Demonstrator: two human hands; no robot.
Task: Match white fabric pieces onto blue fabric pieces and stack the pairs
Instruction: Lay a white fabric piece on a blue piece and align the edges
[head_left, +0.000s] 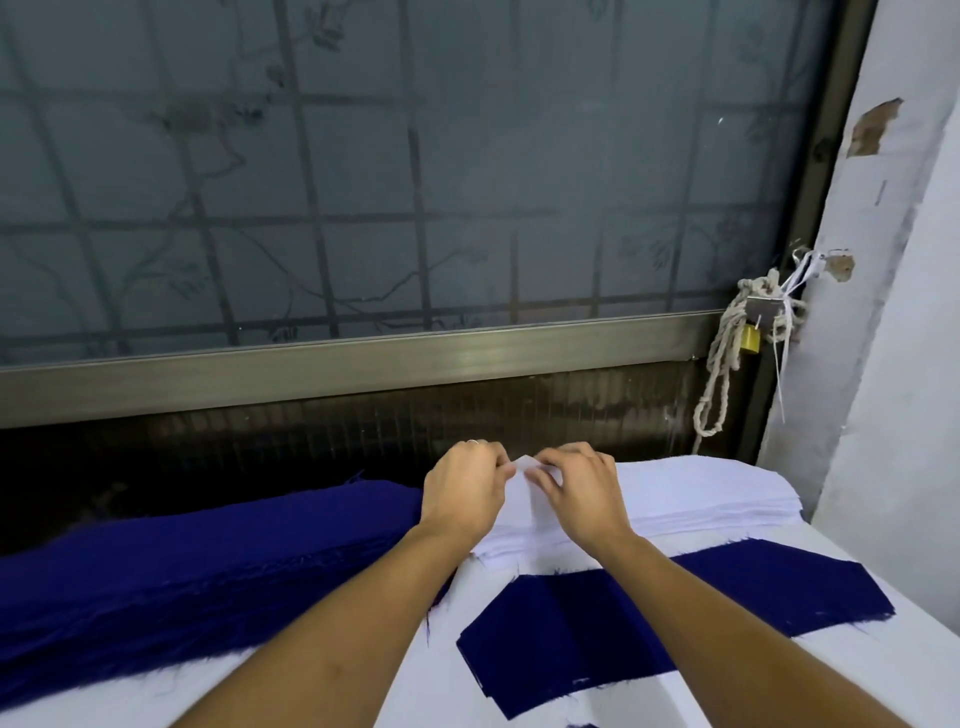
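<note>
both hands at the far end of the white fabric stack, which sits on the desk against the right wall. left hand has its fingers curled, pinching the far edge of the top white piece. right hand is just beside it, fingers bent down onto the same piece and thumb tucked under, so it's clamped on that piece too. a small peak of white cloth stands up between the two hands; the rest of the piece lies flat on the stack. thin ring on a left finger. to the left of the white stack, touching it or nearly so, a thick blue fabric stack runs along the desk with frayed edges. in front of the white stack a single blue piece lies flat on the white desk cover — long, with slanted ends, partly under the right forearm and not touching either hand. another scrap of blue shows at the bottom edge, too cut off to tell its shape. behind the desk is a frosted window with a metal grille — a rope and a brass padlock hang at its right frame.
</note>
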